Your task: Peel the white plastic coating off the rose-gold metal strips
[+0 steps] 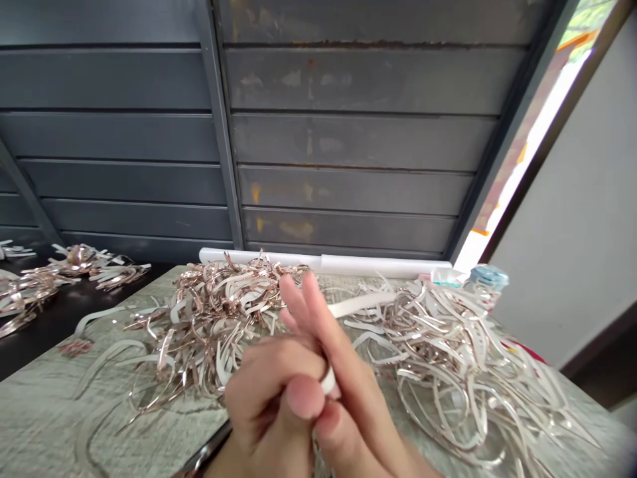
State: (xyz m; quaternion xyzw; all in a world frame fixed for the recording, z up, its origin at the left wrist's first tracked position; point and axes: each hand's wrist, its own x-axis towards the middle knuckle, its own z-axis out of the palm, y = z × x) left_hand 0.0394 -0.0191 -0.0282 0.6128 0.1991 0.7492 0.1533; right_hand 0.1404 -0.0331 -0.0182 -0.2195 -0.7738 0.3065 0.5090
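My left hand (pixel 279 392) and my right hand (pixel 348 378) are pressed together over the middle of the table. The left fingers are curled, with the thumb in front. The right fingers stretch upward against them, and the right thumb meets the left thumb. A narrow white strip (pixel 365 303) runs out to the right from behind the right fingers. A small white bend of strip shows between the hands; the rest is hidden by the fingers. Left of the hands lies a heap of rose-gold and white strips (pixel 219 312), and to the right another tangled heap of pale, shiny-edged strips (pixel 448 352).
A white roll (pixel 368 265) lies along the table's back edge against dark grey panels (pixel 348 139). A lidded jar (pixel 488 282) stands at the back right. More strip bundles (pixel 79 259) lie on a black surface (pixel 60 325) at left. The tabletop (pixel 44 405) is pale and patterned.
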